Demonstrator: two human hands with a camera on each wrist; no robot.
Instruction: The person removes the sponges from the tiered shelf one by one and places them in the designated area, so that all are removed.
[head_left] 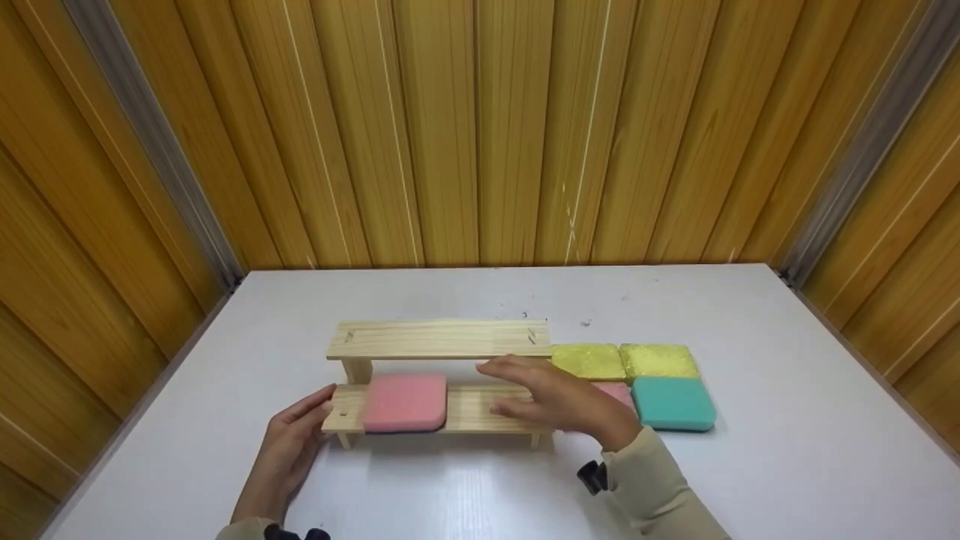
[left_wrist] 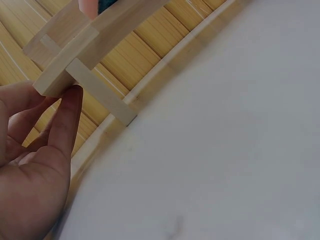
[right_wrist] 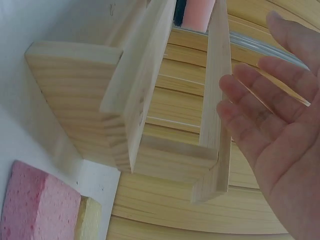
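Note:
A two-tier wooden rack stands on the white table. A pink sponge with a dark underside lies flat on the left part of its lower step. At that step's left end, my left hand pinches the board; in the left wrist view the fingertips of this hand are under the board's end. My right hand is over the right end of the rack, thumb and fingers spread apart. The right wrist view has the same hand with its palm bare, beside the rack's lower board.
Right of the rack, two yellow sponges lie side by side. In front of them are a teal sponge and another pink sponge, partly hidden by my right hand. Wood-patterned walls enclose the table at back and sides.

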